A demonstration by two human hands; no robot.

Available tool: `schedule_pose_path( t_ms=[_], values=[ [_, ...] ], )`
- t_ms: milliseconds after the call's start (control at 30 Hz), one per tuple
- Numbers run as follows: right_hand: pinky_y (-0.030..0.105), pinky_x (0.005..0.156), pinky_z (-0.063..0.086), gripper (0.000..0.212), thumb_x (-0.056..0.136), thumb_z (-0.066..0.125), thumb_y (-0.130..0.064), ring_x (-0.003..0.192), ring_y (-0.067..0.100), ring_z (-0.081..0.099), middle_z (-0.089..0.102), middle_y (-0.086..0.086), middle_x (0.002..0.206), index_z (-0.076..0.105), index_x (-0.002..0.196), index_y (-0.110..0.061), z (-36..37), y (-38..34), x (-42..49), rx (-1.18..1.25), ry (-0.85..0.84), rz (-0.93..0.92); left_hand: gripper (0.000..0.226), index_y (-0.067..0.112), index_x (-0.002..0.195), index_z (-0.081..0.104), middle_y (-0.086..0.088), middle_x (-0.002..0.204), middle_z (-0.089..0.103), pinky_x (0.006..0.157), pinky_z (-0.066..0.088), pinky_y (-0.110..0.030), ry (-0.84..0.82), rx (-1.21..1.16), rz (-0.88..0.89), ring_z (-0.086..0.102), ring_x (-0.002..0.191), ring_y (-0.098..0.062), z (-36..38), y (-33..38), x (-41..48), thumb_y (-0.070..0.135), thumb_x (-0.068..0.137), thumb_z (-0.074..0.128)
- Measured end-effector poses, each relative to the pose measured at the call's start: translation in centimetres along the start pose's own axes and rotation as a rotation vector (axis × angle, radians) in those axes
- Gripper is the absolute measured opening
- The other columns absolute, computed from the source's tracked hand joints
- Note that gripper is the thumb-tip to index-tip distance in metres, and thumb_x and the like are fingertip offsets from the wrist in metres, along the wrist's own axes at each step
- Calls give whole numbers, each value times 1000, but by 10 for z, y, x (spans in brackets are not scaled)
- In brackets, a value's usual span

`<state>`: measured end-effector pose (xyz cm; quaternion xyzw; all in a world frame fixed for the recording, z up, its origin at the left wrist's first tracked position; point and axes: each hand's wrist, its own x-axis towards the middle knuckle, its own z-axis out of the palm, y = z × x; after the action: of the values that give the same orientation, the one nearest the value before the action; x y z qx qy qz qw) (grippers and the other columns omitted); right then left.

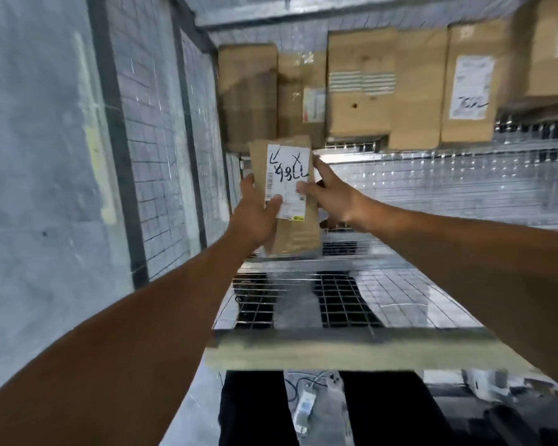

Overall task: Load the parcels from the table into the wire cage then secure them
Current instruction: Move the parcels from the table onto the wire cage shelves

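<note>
Bare forearms (136, 323) reach from the bottom of the view, over a pale metal front rail (335, 347), into the silver wire-mesh cage (155, 175). Between the hands stands a small flat brown cardboard parcel (298, 235), held upright with its white paper label (287, 185), scrawled in black pen, facing the camera. The left hand (256, 217) grips the parcel's left edge, thumb pressed flat on the label and fingers curled out of sight behind. The right hand (331, 199) pinches the right edge, thumb tip on the label's margin and fingers wrapped round the side. The parcel hangs low over the wire shelf deck (416, 284) near the cage's left wall; whether its bottom edge touches the wires cannot be told. A row of brown cardboard boxes (361, 101) is stacked against the back. This looks like the loading step, with securing not yet begun. The next move likely calls for setting the parcel down on the deck, sliding it back near the boxes so it cannot tip, then letting both hands go.
</note>
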<state>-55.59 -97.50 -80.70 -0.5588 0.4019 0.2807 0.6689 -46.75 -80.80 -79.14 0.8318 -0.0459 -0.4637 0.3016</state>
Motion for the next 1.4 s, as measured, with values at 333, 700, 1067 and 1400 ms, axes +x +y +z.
schedule_pose_path(
  t_ms=[333,700,1067,1400],
  values=[
    [58,98,53,73,93,38,-80,138,31,46,28,-1,167,23,158,-50,23,45,96,83,-232,47,82,22,164,-10,-10,165,26,97,52,-45,115,256,-94,48,139,-32,15,-60,55,24,107,49],
    [61,123,19,85,84,20,-90,150,27,35,35,1,166,29,157,-48,-25,38,101,-71,-95,86,70,25,164,-11,-5,172,-18,129,5,-50,-28,1109,240,-14,158,-36,15,-57,67,49,106,21],
    [30,108,27,62,103,40,-63,146,27,41,43,3,161,49,151,-26,-118,-29,-97,-314,281,81,72,13,161,30,-13,165,34,118,35,-39,-257,725,148,34,149,-28,-31,95,-24,50,103,53],
    [45,120,31,63,101,54,-51,145,35,40,46,17,155,45,154,-19,-80,-36,-379,-435,904,60,73,17,158,40,-11,162,41,123,27,-41,-385,628,688,36,150,-29,-2,235,-219,56,99,59]
  ],
)
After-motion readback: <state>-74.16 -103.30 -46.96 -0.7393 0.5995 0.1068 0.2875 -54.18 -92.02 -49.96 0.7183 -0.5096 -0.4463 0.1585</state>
